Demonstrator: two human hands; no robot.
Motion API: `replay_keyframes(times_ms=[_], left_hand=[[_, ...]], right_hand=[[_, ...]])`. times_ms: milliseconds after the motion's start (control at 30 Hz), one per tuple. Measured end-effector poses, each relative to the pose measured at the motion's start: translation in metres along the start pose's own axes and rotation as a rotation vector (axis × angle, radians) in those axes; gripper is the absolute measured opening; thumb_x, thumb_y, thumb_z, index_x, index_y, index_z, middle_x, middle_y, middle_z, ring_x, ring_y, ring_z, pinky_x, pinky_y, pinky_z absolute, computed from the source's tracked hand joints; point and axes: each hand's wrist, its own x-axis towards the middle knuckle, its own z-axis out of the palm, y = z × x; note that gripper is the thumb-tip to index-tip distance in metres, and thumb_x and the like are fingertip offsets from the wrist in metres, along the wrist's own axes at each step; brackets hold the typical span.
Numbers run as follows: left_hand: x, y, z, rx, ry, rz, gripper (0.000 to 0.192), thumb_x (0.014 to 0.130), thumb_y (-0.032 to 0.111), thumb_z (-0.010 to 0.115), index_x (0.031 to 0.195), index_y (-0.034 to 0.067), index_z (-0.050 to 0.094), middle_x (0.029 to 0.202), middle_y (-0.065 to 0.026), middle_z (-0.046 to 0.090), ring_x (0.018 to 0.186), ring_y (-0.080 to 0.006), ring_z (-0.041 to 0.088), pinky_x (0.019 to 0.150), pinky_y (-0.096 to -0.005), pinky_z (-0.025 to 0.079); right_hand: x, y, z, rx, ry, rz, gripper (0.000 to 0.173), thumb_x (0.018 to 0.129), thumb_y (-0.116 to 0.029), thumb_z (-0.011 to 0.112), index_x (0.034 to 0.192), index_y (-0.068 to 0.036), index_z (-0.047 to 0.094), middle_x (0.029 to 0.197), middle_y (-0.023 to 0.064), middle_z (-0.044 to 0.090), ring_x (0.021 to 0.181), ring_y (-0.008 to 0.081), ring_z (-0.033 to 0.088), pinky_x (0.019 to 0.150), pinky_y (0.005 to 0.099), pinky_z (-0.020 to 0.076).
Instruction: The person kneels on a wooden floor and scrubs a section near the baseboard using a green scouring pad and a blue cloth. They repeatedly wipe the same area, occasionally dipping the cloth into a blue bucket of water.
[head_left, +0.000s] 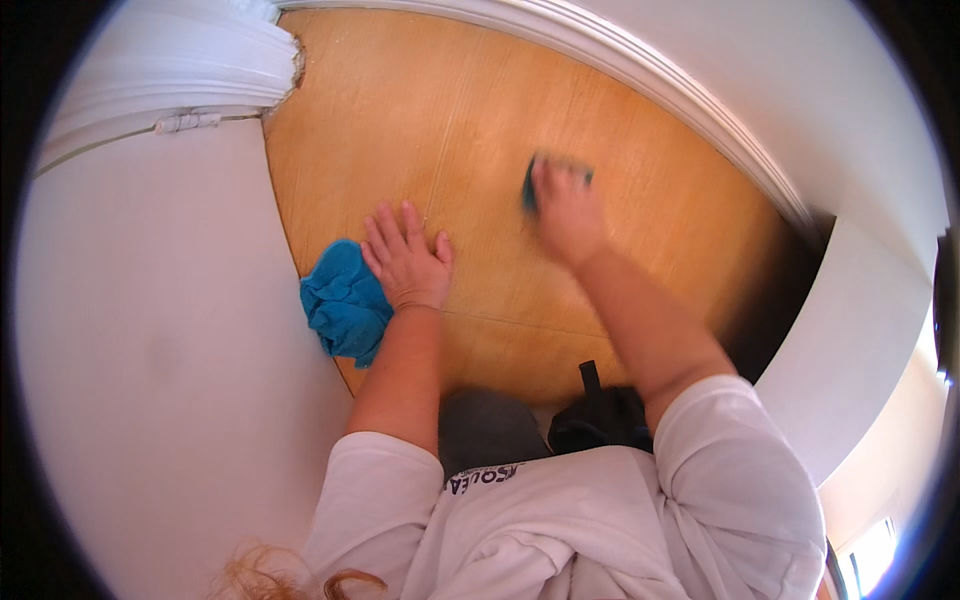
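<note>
My left hand lies flat with its fingers spread on the wood-look floor and holds nothing. Beside it, touching or nearly touching the wrist, is a crumpled blue cloth. My right hand, blurred, grips a dark green scouring pad against the floor, farther right. The fingers cover most of the pad, so its full shape is hidden.
A white hinged door stands on the left, below white door-frame moulding. A white baseboard curves along the top and right. At right, a dark gap borders a white panel. My dark-clad knee is close below.
</note>
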Motion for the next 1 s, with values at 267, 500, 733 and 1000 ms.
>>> replay_keyframes(times_ms=[267, 500, 733, 1000], left_hand=[[-0.002, 0.002, 0.001, 0.046, 0.018, 0.016, 0.061, 0.077, 0.037, 0.052, 0.13, 0.012, 0.037, 0.139, -0.0163, 0.025, 0.127, -0.0374, 0.022, 0.1, -0.0522, 0.018], [0.0, 0.003, 0.005, 0.05, 0.041, 0.009, 0.062, 0.078, 0.037, 0.051, 0.132, 0.013, 0.034, 0.139, -0.0155, 0.025, 0.128, -0.0356, 0.021, 0.101, -0.0515, 0.017], [-0.002, 0.003, 0.009, 0.107, 0.07, 0.036, 0.061, 0.079, 0.038, 0.05, 0.132, 0.013, 0.034, 0.138, -0.0158, 0.026, 0.127, -0.0359, 0.022, 0.101, -0.0506, 0.018], [-0.001, 0.004, 0.012, 0.11, 0.105, 0.036, 0.061, 0.078, 0.039, 0.051, 0.132, 0.015, 0.034, 0.139, -0.0145, 0.026, 0.127, -0.0363, 0.022, 0.101, -0.0502, 0.019]], right_hand=[[0.013, 0.1, 0.015, 0.023, 0.017, 0.284, 0.051, 0.076, -0.007, 0.047, 0.125, -0.003, 0.037, 0.116, 0.0151, 0.045, 0.102, 0.0321, 0.046, 0.083, 0.0439, 0.0397], [-0.106, 0.051, 0.042, 0.065, -0.246, 0.115, 0.055, 0.073, -0.006, 0.049, 0.126, -0.001, 0.037, 0.121, 0.0159, 0.04, 0.109, 0.0321, 0.041, 0.089, 0.0418, 0.0374], [-0.118, 0.072, 0.026, 0.387, -0.017, 0.039, 0.055, 0.07, -0.014, 0.061, 0.121, -0.005, 0.044, 0.117, 0.0157, 0.044, 0.103, 0.0326, 0.045, 0.087, 0.038, 0.04], [-0.28, 0.098, 0.017, 0.385, -0.481, 0.559, 0.057, 0.076, -0.021, 0.063, 0.128, -0.012, 0.039, 0.104, 0.0168, 0.05, 0.096, 0.034, 0.049, 0.085, 0.0394, 0.0415]])
